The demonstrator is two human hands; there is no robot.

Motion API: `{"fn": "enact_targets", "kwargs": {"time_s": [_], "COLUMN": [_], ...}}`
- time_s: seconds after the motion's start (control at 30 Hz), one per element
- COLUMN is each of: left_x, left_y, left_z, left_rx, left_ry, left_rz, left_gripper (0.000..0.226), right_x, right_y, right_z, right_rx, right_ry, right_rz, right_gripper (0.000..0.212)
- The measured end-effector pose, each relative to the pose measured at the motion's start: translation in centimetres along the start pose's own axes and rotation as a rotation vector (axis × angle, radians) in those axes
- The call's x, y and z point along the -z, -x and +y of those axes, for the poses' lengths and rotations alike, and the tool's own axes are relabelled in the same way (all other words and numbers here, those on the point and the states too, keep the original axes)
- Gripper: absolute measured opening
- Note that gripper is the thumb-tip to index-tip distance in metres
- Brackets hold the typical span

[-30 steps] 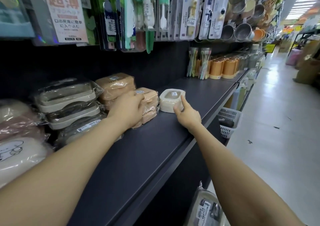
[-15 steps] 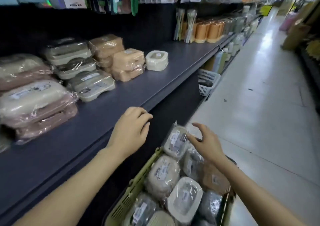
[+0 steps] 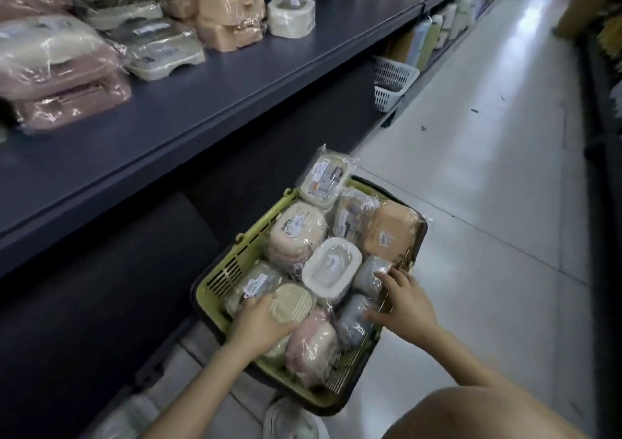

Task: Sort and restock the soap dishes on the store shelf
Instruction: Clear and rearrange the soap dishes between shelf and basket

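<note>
Film-wrapped soap dishes [image 3: 331,267], oval and rectangular, in cream, pink, grey and orange, packed in green basket [image 3: 215,280] on floor beside dark shelf [image 3: 202,102]. White stickers on wrappers, print too blurred to read. Fingers of left hand [image 3: 259,322] curled over ribbed cream dish [image 3: 292,304]; right hand [image 3: 405,305] spread flat, fingertips touching grey dish [image 3: 368,272].

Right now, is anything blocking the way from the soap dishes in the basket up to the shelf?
Nothing visible does. The basket is open on top, the left grip lies on a beige soap dish, and the shelf above has a bare front strip before the stacked dishes.
</note>
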State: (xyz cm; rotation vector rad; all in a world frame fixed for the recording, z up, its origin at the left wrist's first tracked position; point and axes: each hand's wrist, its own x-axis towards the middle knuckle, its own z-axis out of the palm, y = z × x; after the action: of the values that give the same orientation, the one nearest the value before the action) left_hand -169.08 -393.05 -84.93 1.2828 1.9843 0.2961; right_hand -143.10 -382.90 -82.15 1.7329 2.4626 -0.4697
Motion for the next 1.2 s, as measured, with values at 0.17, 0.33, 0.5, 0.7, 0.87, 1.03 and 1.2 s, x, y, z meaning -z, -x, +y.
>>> {"fn": "enact_targets", "kwargs": {"time_s": [0.17, 0.33, 0.5, 0.7, 0.87, 1.03, 1.2], "left_x": [-1.0, -1.8, -2.2, -2.2, -2.4, -3.8, -3.2], "left_y": [-0.5, -0.8, 0.8, 2.7, 3.3, 3.7, 3.6], "left_z": [-0.1, 0.8, 2.4, 3.3, 4.0, 5.1, 5.5], "left_rx": [0.027, 0.088, -0.010, -0.103, -0.144, -0.135, -0.101], "left_ry": [0.068, -0.026, -0.187, -0.329, -0.387, -0.362, -0.298], "left_rz": [0.022, -0.010, 0.032, -0.014, -0.010, 0.006, 0.043], "left_gripper": [0.088, 0.099, 0.100, 0.099, 0.094, 0.082, 0.074], "right_x": [0.8, 0.6, 0.1, 0.0, 1.1, 3.1, 5.0], "right_y": [-1.8, -3.1, -4.0, -4.1, -3.0, -1.7, -0.1], "right_z": [0.0, 0.2, 0.0, -0.3, -0.5, -0.4, -0.1], "right_rx": [0.043, -0.022, -0.068, -0.093, -0.069, -0.110, -0.121], "right_ry": [0.071, 0.091, 0.045, 0.046, 0.065, -0.031, -0.178], "right_rz": [0.035, 0.037, 0.021, 0.123, 0.204, 0.262, 0.301], "right_gripper": [0.083, 0.086, 0.086, 0.075, 0.080, 0.089, 0.085]}}
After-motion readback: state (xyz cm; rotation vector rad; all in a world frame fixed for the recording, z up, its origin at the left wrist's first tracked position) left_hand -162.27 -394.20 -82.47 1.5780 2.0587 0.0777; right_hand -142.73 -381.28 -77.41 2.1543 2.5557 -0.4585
